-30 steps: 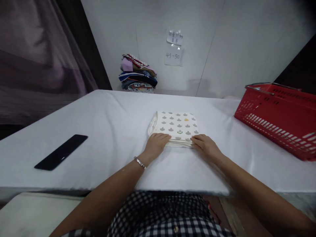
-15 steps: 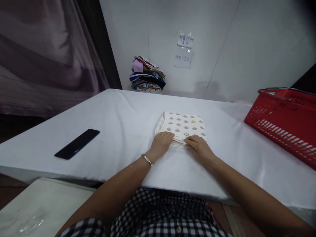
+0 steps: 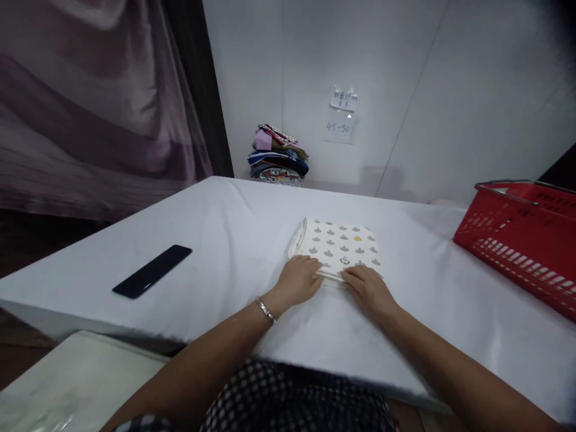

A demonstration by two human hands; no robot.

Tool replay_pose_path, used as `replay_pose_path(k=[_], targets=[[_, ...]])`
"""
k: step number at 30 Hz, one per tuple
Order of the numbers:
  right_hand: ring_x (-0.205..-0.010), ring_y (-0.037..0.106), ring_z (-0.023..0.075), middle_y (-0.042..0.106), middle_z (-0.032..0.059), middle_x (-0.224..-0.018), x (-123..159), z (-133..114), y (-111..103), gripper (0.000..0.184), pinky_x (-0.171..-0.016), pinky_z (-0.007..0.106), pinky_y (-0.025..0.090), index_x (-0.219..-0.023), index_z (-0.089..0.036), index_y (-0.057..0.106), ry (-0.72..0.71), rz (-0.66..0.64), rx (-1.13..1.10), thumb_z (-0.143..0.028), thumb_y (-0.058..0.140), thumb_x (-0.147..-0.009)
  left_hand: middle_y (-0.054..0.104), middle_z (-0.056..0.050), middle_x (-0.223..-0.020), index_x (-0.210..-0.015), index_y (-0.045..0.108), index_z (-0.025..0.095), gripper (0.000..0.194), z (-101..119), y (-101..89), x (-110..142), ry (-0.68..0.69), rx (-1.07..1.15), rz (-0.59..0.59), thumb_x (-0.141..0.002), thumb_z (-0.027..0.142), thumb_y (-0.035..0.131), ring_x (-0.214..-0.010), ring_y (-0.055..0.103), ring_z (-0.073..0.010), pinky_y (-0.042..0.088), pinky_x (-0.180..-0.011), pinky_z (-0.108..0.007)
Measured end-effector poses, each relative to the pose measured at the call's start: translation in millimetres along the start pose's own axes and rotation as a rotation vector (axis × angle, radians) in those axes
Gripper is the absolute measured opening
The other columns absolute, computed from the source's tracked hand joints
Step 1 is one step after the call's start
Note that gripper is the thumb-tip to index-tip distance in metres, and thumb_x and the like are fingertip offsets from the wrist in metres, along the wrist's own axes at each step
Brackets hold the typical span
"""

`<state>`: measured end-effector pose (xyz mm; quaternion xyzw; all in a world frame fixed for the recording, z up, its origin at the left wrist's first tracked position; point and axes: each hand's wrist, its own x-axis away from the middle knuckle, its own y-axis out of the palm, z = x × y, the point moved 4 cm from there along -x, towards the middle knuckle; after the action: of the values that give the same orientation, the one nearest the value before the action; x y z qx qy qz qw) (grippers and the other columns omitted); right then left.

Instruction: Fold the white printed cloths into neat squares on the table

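Note:
A folded white cloth [image 3: 344,246] with grey, yellow and green printed motifs lies flat on the white-covered table [image 3: 234,240]. Its layers show as rounded folds along the left side. My left hand [image 3: 299,279], with a silver bracelet at the wrist, grips the near left corner, fingers bent over the top. At the near right part of the same edge, my right hand [image 3: 369,288] has its thumb and fingers closed on the cloth. A short stretch of layered edge shows between both hands. The fingers' undersides are hidden.
A black phone-like slab [image 3: 153,271] lies to the left on the table. On the right stands a red plastic basket [image 3: 522,240] with a metal handle. Stacked folded fabrics [image 3: 279,157] sit beyond the far edge, near paper notes [image 3: 341,128] on the wall.
The camera view has tilted up a little, so everything appears lower and slightly to the right. Both hands stay at the cloth's near edge, with little visible movement.

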<state>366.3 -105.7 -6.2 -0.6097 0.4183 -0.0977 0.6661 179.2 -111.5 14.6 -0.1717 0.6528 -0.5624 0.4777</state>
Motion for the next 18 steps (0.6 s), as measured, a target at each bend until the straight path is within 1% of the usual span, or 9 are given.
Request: replay_pose_path(k=[2, 3, 5, 9, 12, 14, 15, 16, 18], targets=[[-0.096, 0.056, 0.0240, 0.064, 0.0089, -0.105, -0.4, -0.7, -0.5, 0.029, -0.078, 0.040, 0.046, -0.111, -0.024, 0.061, -0.003, 0.003, -0.006, -0.024, 0.039, -0.093, 0.056, -0.007, -0.126, -0.119, 0.052, 0.019, 0.040, 5.6, -4.5, -7.6, -0.018, 0.001, 0.021, -0.087, 0.043, 0.050, -0.119, 0.047, -0.0242, 0.035, -0.100, -0.041], [-0.095, 0.056, 0.0241, 0.064, 0.0094, -0.105, -0.9, -0.9, -1.6, 0.028, -0.078, 0.041, 0.047, -0.111, -0.023, 0.062, 0.002, 0.001, -0.013, -0.024, 0.040, -0.092, 0.052, -0.007, -0.132, -0.123, 0.049, 0.019, 0.045, 8.4, -3.7, -10.4, -0.011, -0.007, 0.026, -0.087, 0.045, 0.048, -0.124, 0.042, -0.0250, 0.032, -0.103, -0.043], [-0.095, 0.057, 0.0243, 0.064, 0.0103, -0.105, -3.4, -0.5, -5.1, 0.027, -0.078, 0.041, 0.047, -0.109, -0.021, 0.063, 0.023, -0.028, -0.049, -0.024, 0.043, -0.090, 0.046, -0.008, -0.138, -0.128, 0.044, 0.018, 0.048, 12.5, 5.2, -12.5, 0.024, -0.027, -0.007, -0.089, 0.045, 0.045, -0.129, 0.037, -0.0252, 0.027, -0.105, -0.044], [-0.099, 0.059, 0.0242, 0.064, 0.0091, -0.112, -22.2, 7.6, -15.4, 0.029, -0.082, 0.040, 0.050, -0.109, -0.023, 0.064, 0.106, -0.141, -0.206, -0.033, 0.046, -0.089, 0.041, -0.011, -0.141, -0.133, 0.038, 0.016, 0.052, 11.4, 30.2, -6.4, 0.057, -0.057, -0.070, -0.090, 0.043, 0.043, -0.130, 0.035, -0.0257, 0.027, -0.105, -0.043], [-0.114, 0.054, 0.0256, 0.056, 0.0100, -0.127, -51.0, 26.8, -19.1, 0.040, -0.092, 0.042, 0.046, -0.119, -0.023, 0.060, 0.180, -0.116, -0.192, -0.043, 0.042, -0.090, 0.039, -0.011, -0.143, -0.136, 0.035, 0.016, 0.053, 8.6, 37.8, -2.2, 0.055, -0.063, -0.070, -0.091, 0.043, 0.041, -0.132, 0.032, -0.0260, 0.025, -0.106, -0.044], [-0.126, 0.043, 0.0259, 0.046, 0.0112, -0.138, -72.1, 44.8, -12.3, 0.048, -0.101, 0.043, 0.039, -0.127, -0.021, 0.054, 0.183, -0.102, -0.114, -0.048, 0.040, -0.090, 0.039, -0.010, -0.142, -0.136, 0.035, 0.017, 0.052, 8.0, 38.2, -1.2, 0.052, -0.063, -0.075, -0.091, 0.043, 0.041, -0.133, 0.031, -0.0261, 0.023, -0.107, -0.045], [-0.131, 0.036, 0.0258, 0.040, 0.0112, -0.143, -81.5, 54.5, -5.1, 0.051, -0.104, 0.044, 0.034, -0.131, -0.021, 0.049, 0.167, -0.123, -0.066, -0.048, 0.038, -0.090, 0.039, -0.010, -0.142, -0.136, 0.035, 0.017, 0.052, 7.8, 37.7, -1.0, 0.046, -0.061, -0.077, -0.091, 0.043, 0.041, -0.133, 0.031, -0.0260, 0.023, -0.107, -0.045], [-0.135, 0.028, 0.0272, 0.034, 0.0115, -0.146, -89.3, 65.2, 3.9, 0.054, -0.106, 0.048, 0.030, -0.135, -0.021, 0.044, 0.162, -0.159, -0.002, -0.049, 0.037, -0.090, 0.039, -0.010, -0.143, -0.136, 0.035, 0.017, 0.053, 7.6, 37.1, -0.7, 0.038, -0.059, -0.079, -0.091, 0.044, 0.041, -0.133, 0.030, -0.0259, 0.023, -0.108, -0.045], [-0.137, 0.022, 0.0308, 0.029, 0.0124, -0.148, -97.9, 90.7, 24.7, 0.057, -0.105, 0.057, 0.025, -0.139, -0.021, 0.038, 0.264, -0.282, 0.128, -0.051, 0.034, -0.090, 0.039, -0.010, -0.143, -0.137, 0.034, 0.018, 0.054, 7.2, 36.2, 0.0, 0.016, -0.049, -0.081, -0.091, 0.046, 0.040, -0.134, 0.029, -0.0255, 0.022, -0.108, -0.045]])
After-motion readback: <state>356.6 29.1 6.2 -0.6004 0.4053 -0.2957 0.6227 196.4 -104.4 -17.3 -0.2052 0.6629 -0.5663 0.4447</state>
